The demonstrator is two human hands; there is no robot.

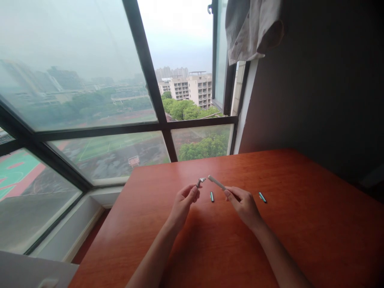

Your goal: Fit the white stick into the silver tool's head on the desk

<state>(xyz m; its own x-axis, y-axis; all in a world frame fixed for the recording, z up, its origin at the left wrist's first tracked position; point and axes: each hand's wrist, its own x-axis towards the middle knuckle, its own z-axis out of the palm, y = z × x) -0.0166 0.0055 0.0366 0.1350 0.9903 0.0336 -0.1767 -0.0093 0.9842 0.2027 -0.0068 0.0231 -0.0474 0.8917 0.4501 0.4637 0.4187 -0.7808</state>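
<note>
My left hand (186, 199) pinches a small silvery metal piece (200, 182), which looks like the neck of a razor, between thumb and fingers. A slim pale handle (217, 183) is gripped in my right hand (242, 203), its rounded tip pointing up and left. The tip is close to the metal piece, with a small gap between them. Below that gap, one razor cartridge (212, 197) with a green strip lies on the table. A second razor cartridge (262, 197) lies to the right of my right hand. Both hands are held above the tabletop.
The reddish-brown wooden table (312, 240) reaches to the windows. A dark window frame (168, 140) borders its far side, and a pane at upper right stands open. Grey cloth (255, 30) hangs at the top right, beside a dark wall (306, 92).
</note>
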